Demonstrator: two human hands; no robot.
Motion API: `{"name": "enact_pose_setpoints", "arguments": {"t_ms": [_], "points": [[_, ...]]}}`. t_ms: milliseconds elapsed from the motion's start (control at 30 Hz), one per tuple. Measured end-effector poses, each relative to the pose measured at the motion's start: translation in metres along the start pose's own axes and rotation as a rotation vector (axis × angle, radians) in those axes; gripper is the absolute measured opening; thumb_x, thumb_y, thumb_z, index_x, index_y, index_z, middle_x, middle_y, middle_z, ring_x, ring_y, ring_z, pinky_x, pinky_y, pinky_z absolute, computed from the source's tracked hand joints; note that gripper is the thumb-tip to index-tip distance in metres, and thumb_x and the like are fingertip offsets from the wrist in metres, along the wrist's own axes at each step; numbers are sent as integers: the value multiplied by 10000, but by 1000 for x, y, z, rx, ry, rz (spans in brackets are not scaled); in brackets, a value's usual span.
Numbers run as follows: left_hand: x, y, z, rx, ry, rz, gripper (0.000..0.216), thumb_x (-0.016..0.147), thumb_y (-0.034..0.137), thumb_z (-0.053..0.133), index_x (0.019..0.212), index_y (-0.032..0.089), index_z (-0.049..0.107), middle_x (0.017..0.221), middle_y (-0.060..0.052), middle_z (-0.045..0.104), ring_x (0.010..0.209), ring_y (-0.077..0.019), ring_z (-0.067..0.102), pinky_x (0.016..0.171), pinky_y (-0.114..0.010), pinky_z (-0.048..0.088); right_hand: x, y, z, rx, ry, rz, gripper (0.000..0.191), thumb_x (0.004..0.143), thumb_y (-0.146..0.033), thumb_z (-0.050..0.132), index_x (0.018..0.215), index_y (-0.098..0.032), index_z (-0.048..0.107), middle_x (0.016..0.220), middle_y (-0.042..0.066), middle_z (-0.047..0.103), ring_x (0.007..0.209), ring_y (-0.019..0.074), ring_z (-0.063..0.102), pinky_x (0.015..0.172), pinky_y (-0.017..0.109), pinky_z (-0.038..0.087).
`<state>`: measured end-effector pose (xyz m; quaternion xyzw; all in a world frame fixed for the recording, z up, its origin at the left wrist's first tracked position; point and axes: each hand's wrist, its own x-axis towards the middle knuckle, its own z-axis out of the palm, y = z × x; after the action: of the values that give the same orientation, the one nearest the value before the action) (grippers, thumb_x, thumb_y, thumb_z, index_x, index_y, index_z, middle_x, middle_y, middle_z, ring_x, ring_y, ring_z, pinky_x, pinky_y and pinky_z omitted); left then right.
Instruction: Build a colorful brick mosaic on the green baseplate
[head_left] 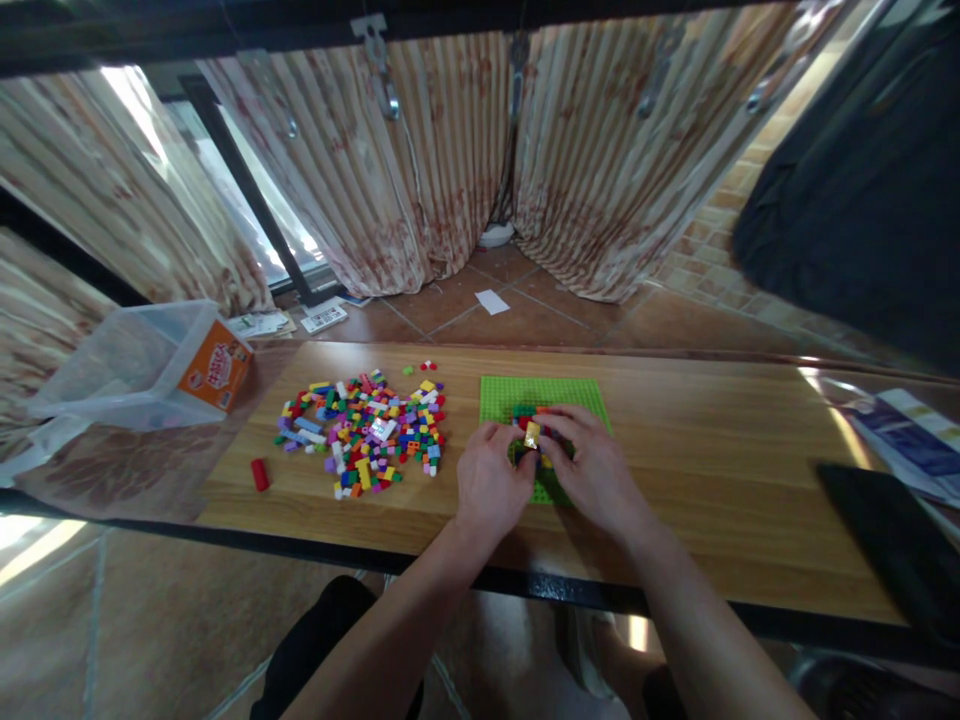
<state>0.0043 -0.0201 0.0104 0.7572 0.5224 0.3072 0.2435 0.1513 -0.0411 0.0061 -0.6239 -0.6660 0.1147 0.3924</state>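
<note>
A green studded baseplate (491,391) lies on the wooden table, with a small cluster of coloured bricks (523,411) built on it. Over this cluster, a yellow brick (532,434) shows between the fingertips of both hands. My left hand (489,480) reaches in from the left, its thumb and forefinger closed at the yellow brick. From the other side, the fingers of my right hand (594,468) curl in and meet the same brick. Whether it touches the bricks below cannot be told, since my fingers cover much of the cluster.
Left of the baseplate spreads a pile of loose coloured bricks (364,425). A red piece (259,475) lies apart near the table's left end. Beyond that is a clear plastic bin (142,365) with an orange label. A dark flat object (885,540) and papers (911,440) are at the right.
</note>
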Motion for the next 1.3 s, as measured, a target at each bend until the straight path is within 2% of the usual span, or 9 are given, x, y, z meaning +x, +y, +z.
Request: {"name": "enact_pose_setpoints", "arguments": {"t_ms": [300, 500, 800, 1067, 1300], "points": [[-1, -3, 0, -19, -15, 6, 114, 868, 166, 598, 930, 187, 691, 949, -55, 677, 942, -206, 638, 887, -357, 508, 4, 4, 7, 16, 10, 38, 231, 916, -321, 522, 959, -252, 738, 1117, 96, 656, 1076, 260, 599, 961, 475, 477], [2, -2, 0, -43, -29, -23, 186, 855, 156, 606, 1000, 201, 714, 965, -53, 686, 933, -203, 647, 888, -352, 507, 9, 0, 12, 29, 61, 71, 229, 897, -328, 534, 916, -239, 744, 1086, 101, 650, 1059, 261, 594, 959, 478, 468], [2, 0, 2, -131, 2, -52, 142, 839, 132, 620, 903, 204, 724, 905, -34, 686, 882, -181, 654, 837, -320, 511, 12, 5, 15, 97, 80, 138, 229, 872, -356, 536, 846, -233, 728, 1071, 106, 628, 1047, 268, 590, 944, 509, 474], [2, -1, 4, -108, 4, -71, 196, 811, 137, 653, 983, 206, 715, 951, -43, 689, 918, -191, 651, 872, -339, 512, 15, 3, 18, 14, 87, 125, 253, 873, -343, 521, 830, -230, 744, 1052, 116, 636, 1055, 284, 577, 951, 523, 452], [0, -1, 10, -136, 48, -60, 141, 850, 148, 633, 928, 212, 732, 887, -26, 684, 848, -162, 642, 802, -288, 496, 15, 6, 16, 69, 91, 124, 258, 873, -359, 519, 816, -227, 733, 1043, 114, 646, 1029, 279, 594, 933, 528, 464]]}}
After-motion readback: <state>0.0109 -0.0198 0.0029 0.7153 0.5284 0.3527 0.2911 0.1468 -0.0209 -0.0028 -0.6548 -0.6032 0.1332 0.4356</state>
